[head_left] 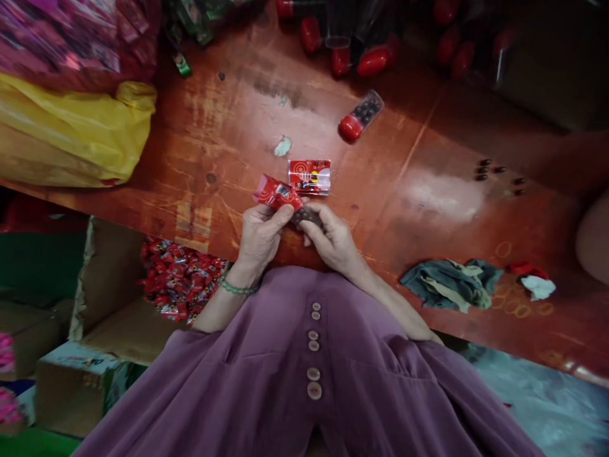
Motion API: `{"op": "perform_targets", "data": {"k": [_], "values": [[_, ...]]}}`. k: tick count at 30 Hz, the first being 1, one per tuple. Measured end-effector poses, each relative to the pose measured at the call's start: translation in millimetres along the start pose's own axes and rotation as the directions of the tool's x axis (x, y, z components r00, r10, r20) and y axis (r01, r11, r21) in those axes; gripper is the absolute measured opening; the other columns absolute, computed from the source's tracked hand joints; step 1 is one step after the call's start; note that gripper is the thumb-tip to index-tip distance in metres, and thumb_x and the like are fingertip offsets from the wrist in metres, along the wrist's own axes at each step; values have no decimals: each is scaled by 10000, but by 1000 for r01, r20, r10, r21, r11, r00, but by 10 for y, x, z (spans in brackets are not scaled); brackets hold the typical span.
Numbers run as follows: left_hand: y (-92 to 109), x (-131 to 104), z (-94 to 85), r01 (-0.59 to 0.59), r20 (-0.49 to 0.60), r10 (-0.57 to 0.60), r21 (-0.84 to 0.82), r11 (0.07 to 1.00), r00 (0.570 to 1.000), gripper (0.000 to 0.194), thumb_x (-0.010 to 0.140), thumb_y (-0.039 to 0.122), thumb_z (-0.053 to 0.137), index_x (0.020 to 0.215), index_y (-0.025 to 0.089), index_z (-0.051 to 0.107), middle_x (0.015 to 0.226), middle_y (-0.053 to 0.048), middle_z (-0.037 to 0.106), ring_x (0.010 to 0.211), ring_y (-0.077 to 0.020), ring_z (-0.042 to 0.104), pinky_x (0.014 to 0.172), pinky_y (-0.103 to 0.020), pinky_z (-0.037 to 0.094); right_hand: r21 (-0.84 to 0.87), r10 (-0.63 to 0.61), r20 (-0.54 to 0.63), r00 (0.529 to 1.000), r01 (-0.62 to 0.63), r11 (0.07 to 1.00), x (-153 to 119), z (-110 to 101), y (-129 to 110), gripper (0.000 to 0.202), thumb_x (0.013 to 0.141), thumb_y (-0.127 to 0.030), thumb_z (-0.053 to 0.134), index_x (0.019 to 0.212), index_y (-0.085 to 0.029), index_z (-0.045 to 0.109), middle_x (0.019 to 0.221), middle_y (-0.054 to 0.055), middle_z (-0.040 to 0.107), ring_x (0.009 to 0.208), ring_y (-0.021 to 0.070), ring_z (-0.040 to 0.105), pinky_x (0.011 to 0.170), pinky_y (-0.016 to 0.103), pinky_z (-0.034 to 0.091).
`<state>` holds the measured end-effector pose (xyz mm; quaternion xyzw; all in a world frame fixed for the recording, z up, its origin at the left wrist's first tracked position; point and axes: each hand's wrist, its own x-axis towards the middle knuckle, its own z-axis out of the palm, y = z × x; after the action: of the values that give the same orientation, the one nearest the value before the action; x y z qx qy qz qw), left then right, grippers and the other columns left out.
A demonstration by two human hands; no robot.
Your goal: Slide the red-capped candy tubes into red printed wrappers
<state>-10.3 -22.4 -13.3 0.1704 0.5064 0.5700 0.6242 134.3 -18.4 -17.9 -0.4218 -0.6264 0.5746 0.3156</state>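
Note:
Near the table's front edge, my left hand [262, 231] has its thumb and fingers closed on a red printed wrapper [276, 192]. The wrapper covers the upper left part of a clear capsule [307, 214] with dark balls in it. My right hand [333, 236] pinches the capsule's other end. Just behind the hands a flat red printed label [310, 177] lies on the table. Farther back rests a capsule with a red cap [360, 117], tilted to the right and holding dark balls.
Red-capped capsules [364, 57] crowd the back. A yellow bag [76, 130] and a pink bag [78, 41] fill the left. On the right are loose dark balls [483, 169] and a grey-green cloth [450, 284]. Below left, a cardboard box [118, 317] contains wrapped red pieces [181, 279].

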Motion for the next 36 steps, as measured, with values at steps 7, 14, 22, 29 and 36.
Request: {"op": "perform_targets", "data": {"k": [7, 14, 22, 29, 36], "values": [[-14, 14, 45, -119, -92, 124, 55, 991, 988, 308, 577, 404, 901, 721, 195, 726, 708, 28, 717, 620, -91, 641, 697, -234, 522, -83, -48, -26, 999, 46, 996, 53, 43, -26, 266, 1009, -377, 441, 1194, -202, 517, 790, -8, 626, 623, 107, 593, 661, 269, 548], [37, 37, -29, -245, -136, 246, 22, 969, 960, 393, 600, 513, 866, 819, 213, 737, 784, 10, 737, 738, -122, 685, 800, -265, 534, -159, -140, -43, 989, 132, 978, 86, 22, -34, 223, 987, -305, 500, 1174, -191, 542, 995, 51, 690, 834, 132, 661, 794, 296, 554], [94, -3, -58, -182, -231, 172, -21, 983, 957, 373, 638, 549, 831, 673, 198, 710, 691, 19, 726, 665, -131, 685, 818, -310, 566, -175, -239, -3, 971, 235, 956, 98, 36, -34, 191, 978, -268, 528, 1146, -184, 561, 995, 51, 709, 865, 131, 674, 776, 264, 550], [125, -75, -82, -31, -45, 30, -41, 999, 999, 359, 610, 512, 862, 755, 210, 734, 880, -41, 772, 974, -229, 723, 944, -372, 550, -169, -215, -5, 977, 211, 963, 106, 39, -17, 199, 970, -261, 545, 1151, -180, 560, 1001, 49, 711, 873, 128, 677, 790, 264, 546], [104, -58, -128, 18, 17, -18, 38, 999, 1000, 299, 586, 369, 895, 799, 199, 771, 805, -36, 769, 796, -205, 732, 793, -330, 591, 43, -47, 83, 995, 43, 998, 53, 22, -55, 176, 989, -319, 504, 1099, -192, 559, 808, -20, 643, 603, 77, 596, 609, 217, 514]]}}
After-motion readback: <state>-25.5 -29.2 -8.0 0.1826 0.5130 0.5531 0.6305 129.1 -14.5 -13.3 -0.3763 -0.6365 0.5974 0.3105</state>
